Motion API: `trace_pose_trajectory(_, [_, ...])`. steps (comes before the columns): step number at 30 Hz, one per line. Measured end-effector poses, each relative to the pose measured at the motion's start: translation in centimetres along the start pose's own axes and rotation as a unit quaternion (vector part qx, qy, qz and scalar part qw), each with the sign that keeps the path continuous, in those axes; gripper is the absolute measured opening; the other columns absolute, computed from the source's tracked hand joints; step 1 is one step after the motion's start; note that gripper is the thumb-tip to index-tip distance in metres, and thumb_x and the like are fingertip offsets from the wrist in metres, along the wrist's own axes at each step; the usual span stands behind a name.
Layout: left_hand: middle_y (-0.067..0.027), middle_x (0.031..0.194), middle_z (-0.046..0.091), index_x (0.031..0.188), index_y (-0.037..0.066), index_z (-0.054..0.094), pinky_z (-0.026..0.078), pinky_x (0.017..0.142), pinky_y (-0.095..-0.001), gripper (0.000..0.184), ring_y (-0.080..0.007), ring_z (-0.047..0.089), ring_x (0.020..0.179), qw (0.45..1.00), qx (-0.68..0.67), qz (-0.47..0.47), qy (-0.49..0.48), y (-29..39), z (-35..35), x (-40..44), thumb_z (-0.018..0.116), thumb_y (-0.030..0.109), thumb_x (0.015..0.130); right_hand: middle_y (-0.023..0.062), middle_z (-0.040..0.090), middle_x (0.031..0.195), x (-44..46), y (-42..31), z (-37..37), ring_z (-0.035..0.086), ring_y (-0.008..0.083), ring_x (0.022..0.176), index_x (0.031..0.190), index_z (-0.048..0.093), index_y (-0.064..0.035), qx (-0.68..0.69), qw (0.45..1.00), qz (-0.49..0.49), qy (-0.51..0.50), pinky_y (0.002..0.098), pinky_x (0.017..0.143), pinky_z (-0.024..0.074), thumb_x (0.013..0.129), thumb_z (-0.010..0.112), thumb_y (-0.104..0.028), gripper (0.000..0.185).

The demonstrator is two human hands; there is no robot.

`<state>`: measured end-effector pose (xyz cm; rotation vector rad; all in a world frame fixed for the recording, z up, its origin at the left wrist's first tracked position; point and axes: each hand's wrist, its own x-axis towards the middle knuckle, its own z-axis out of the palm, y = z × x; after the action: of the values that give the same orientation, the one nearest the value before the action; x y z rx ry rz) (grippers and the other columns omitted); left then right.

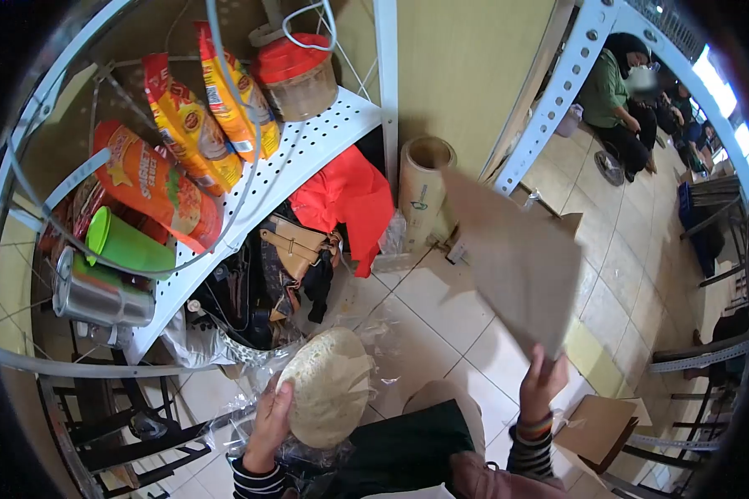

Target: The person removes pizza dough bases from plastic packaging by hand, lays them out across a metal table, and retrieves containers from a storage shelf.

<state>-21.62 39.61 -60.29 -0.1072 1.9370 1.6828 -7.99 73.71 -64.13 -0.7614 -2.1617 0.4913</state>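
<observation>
My left hand (268, 416) grips the edge of a pale round flatbread (326, 387) with a speckled, wrinkled surface, thumb lying on top. Crinkled clear plastic (245, 420) lies around and behind it, partly under my wrist. Raised on the other side, my right hand (543, 381) pinches the lower corner of a brown cardboard sheet (520, 262), which is slightly blurred. Below and between my hands, dark green cloth (412, 449) covers my lap.
A white perforated shelf (308, 154) at left holds sauce packs (160, 187), a red-lidded jar (295, 79), a green cup (129, 241) and a metal tumbler (100, 295). Bags (287, 258) sit beneath. A cardboard roll (424, 183) stands behind; a box (597, 428) lies right. People (612, 108) sit farther off.
</observation>
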Motion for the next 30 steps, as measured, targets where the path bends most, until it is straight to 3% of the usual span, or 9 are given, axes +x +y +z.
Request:
trace_pose_trajectory(3, [-0.0129, 0.115, 0.051, 0.12, -0.006, 0.041, 0.033, 0.092, -0.0287, 0.047, -0.0193, 0.046, 0.106, 0.999, -0.039, 0.02, -0.029, -0.9, -0.5, -0.1, 0.04, 0.032, 0.092, 0.0189, 0.052, 0.081, 9.1, -5.6, 1.6, 0.052, 0.0314, 0.07, 0.091, 0.051, 0.0036, 0.033, 0.986, -0.144, 0.083, 0.0335, 0.062, 0.042, 0.08, 0.048, 0.007, 0.012])
trace_pose_trajectory(6, [-0.0135, 0.114, 0.051, 0.121, -0.005, 0.041, 0.033, 0.092, -0.0289, 0.047, -0.0196, 0.046, 0.106, 0.999, 0.015, 0.026, -0.043, -1.3, -0.8, -0.5, 0.04, 0.032, 0.092, 0.0168, 0.055, 0.09, 15.9, -8.2, 4.2, 0.054, 0.0362, 0.082, 0.101, 0.05, -0.0044, -0.057, 0.991, -0.118, -0.023, 0.0401, 0.065, 0.0437, 0.071, 0.05, 0.006, 0.032])
trace_pose_trajectory(7, [-0.0136, 0.113, 0.052, 0.12, -0.005, 0.041, 0.033, 0.092, -0.029, 0.047, -0.0197, 0.046, 0.106, 0.998, 0.021, 0.035, -0.038, -1.3, -0.7, -0.6, 0.04, 0.032, 0.092, 0.0158, 0.055, 0.092, 17.3, -9.7, 5.0, 0.056, 0.0352, 0.08, 0.098, 0.051, -0.0046, -0.109, 0.988, -0.093, -0.063, 0.0412, 0.064, 0.0455, 0.069, 0.055, 0.003, 0.031])
trace_pose_trajectory(9, [-0.0137, 0.112, 0.052, 0.119, -0.005, 0.042, 0.034, 0.092, -0.0297, 0.048, -0.0201, 0.046, 0.105, 0.999, 0.022, 0.028, -0.026, -2.1, -1.0, -0.9, 0.041, 0.034, 0.092, 0.0151, 0.058, 0.088, 19.7, -11.6, 6.7, 0.058, 0.0339, 0.076, 0.094, 0.051, -0.005, -0.181, 0.974, -0.133, -0.013, 0.0409, 0.063, 0.0474, 0.067, 0.058, 0.0, 0.028])
trace_pose_trajectory(13, [-0.0138, 0.113, 0.052, 0.119, -0.005, 0.042, 0.034, 0.091, -0.0304, 0.049, -0.0206, 0.047, 0.105, 0.998, 0.016, 0.066, -0.018, -0.5, -0.3, -1.5, 0.041, 0.035, 0.091, 0.0141, 0.06, 0.079, 24.1, -14.3, 7.0, 0.06, 0.0331, 0.073, 0.09, 0.052, -0.0053, -0.211, 0.957, -0.199, -0.028, 0.0402, 0.061, 0.0488, 0.067, 0.062, -0.004, 0.025])
trace_pose_trajectory(16, [-0.0151, 0.112, 0.053, 0.118, -0.006, 0.042, 0.035, 0.09, -0.0307, 0.05, -0.0212, 0.048, 0.103, 0.996, 0.035, 0.077, -0.005, -1.0, -0.6, -2.3, 0.041, 0.036, 0.091, 0.0141, 0.061, 0.072, 25.6, -15.5, 7.7, 0.061, 0.0321, 0.073, 0.086, 0.054, -0.0051, -0.199, 0.95, -0.239, -0.005, 0.04, 0.061, 0.0497, 0.07, 0.06, -0.008, 0.017])
trace_pose_trajectory(19, [-0.0158, 0.11, 0.053, 0.118, -0.005, 0.043, 0.035, 0.09, -0.0306, 0.049, -0.0216, 0.048, 0.102, 0.994, 0.059, 0.094, 0.008, -1.3, -0.8, -2.2, 0.041, 0.036, 0.091, 0.0148, 0.062, 0.074, 26.2, -16.0, 9.4, 0.062, 0.0317, 0.076, 0.082, 0.058, -0.0067, -0.253, 0.949, -0.187, -0.018, 0.04, 0.063, 0.0504, 0.076, 0.053, -0.009, 0.009])
trace_pose_trajectory(22, [-0.0162, 0.11, 0.053, 0.117, -0.005, 0.044, 0.035, 0.09, -0.0307, 0.047, -0.0219, 0.048, 0.103, 0.995, 0.044, 0.088, -0.001, -1.4, -0.8, -2.4, 0.04, 0.035, 0.092, 0.015, 0.062, 0.073, 27.2, -15.6, 9.2, 0.062, 0.0324, 0.076, 0.085, 0.057, -0.007, -0.234, 0.943, -0.235, -0.019, 0.0407, 0.064, 0.0502, 0.074, 0.055, -0.008, 0.011])
trace_pose_trajectory(30, [-0.0151, 0.112, 0.053, 0.118, -0.004, 0.044, 0.035, 0.091, -0.0314, 0.043, -0.0225, 0.048, 0.104, 0.993, 0.058, 0.099, -0.023, 0.3, -0.3, -2.7, 0.04, 0.03, 0.092, 0.019, 0.058, 0.076, 23.4, -13.0, 8.0, 0.057, 0.0352, 0.074, 0.092, 0.054, -0.004, -0.123, 0.968, -0.207, 0.075, 0.0416, 0.061, 0.0452, 0.07, 0.056, -0.001, 0.022])
